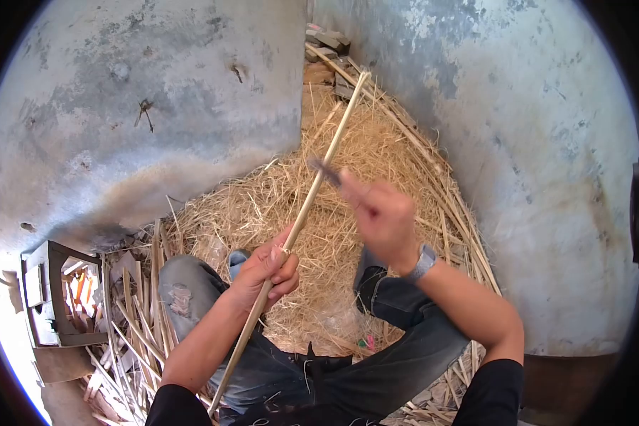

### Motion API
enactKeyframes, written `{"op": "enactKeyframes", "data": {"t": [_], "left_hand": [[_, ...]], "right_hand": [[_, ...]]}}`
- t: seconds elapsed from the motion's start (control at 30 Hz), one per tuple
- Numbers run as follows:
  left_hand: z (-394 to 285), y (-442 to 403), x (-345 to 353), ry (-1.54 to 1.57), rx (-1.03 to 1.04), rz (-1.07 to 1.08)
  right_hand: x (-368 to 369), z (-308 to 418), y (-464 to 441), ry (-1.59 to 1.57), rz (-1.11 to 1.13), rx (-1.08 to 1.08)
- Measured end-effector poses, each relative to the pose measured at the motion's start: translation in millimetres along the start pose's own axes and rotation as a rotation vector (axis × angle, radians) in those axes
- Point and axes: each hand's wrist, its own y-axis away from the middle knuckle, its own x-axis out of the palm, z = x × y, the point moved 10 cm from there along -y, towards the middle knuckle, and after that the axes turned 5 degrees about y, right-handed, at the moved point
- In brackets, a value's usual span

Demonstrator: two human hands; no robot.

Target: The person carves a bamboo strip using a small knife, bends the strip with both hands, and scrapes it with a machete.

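Note:
My left hand (266, 273) is closed around a long, pale bamboo strip (342, 128). The strip slants from beside my lap up to the right, and its far end looks frayed. A small dark knife (325, 172) crosses the strip above my left hand, its blade smeared by motion. My right hand (382, 219) grips the knife's handle end, which the fingers mostly hide. A little curl of fibre shows on the strip beside my left thumb.
Pale shavings (263, 206) are heaped on the floor before my crossed legs. Long strips (412, 131) lean along the right wall (547, 177). More split strips (145, 312) lie at left, near a dark-framed box (57, 298). Bricks (326, 46) sit in the far corner.

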Motion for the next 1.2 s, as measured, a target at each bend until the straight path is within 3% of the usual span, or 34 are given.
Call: {"op": "enactKeyframes", "data": {"t": [0.1, 0.17, 0.27, 0.3, 0.37, 0.5, 0.6, 0.63, 0.7, 0.8, 0.9, 0.97, 1.03, 1.1, 1.2], "left_hand": [[5.3, 3.0, -4.0, -0.022, -0.087, -0.048], [1.3, 7.1, -4.8, -0.007, -0.070, -0.041], [-0.7, 7.2, 1.5, -0.078, -0.056, 0.000], [-0.4, 5.9, 2.0, -0.076, -0.049, 0.002], [2.7, 1.3, -1.6, -0.130, -0.069, -0.020], [1.9, 7.6, -12.5, -0.105, -0.049, -0.042], [3.6, 8.9, -7.9, -0.063, -0.029, -0.039], [4.5, 5.4, -5.8, -0.078, -0.028, -0.021], [5.1, 0.3, -5.4, -0.094, -0.016, 0.003], [2.4, 4.4, -15.5, -0.092, -0.021, -0.054], [-4.4, 9.4, -2.9, -0.135, -0.028, -0.023], [-9.0, 7.1, -4.3, -0.387, 0.034, -0.103], [-3.0, 4.8, -14.5, -0.337, 0.045, -0.106], [0.8, 3.2, -15.8, -0.297, 0.046, -0.111], [-7.8, 4.8, -15.1, -0.557, 0.187, -0.234]], "right_hand": [[26.2, 40.0, 26.6, -0.223, 0.115, -0.135], [22.6, 34.0, 15.7, -0.151, 0.130, -0.197], [1.3, -18.3, -7.9, -0.041, -0.021, 0.070], [1.1, -11.3, -2.8, -0.039, -0.019, 0.064], [14.0, 34.2, 20.4, -0.062, 0.101, -0.161], [37.9, 55.6, 34.1, -0.229, 0.266, -0.197], [14.3, -3.7, 4.0, -0.138, 0.101, 0.104], [15.1, -0.8, 8.2, -0.136, 0.101, 0.098], [25.3, 35.8, 32.1, -0.136, 0.191, -0.118], [36.0, 48.5, 39.1, -0.279, 0.243, -0.127], [20.8, 37.0, 19.0, -0.367, 0.210, 0.019], [14.9, -3.0, 22.5, -0.626, 0.075, 0.457], [11.4, 5.5, 18.5, -0.603, 0.158, 0.483], [33.0, 14.4, 28.9, -0.359, 0.446, 0.401], [54.3, 20.9, 40.8, -0.344, 0.558, 0.425]]}}
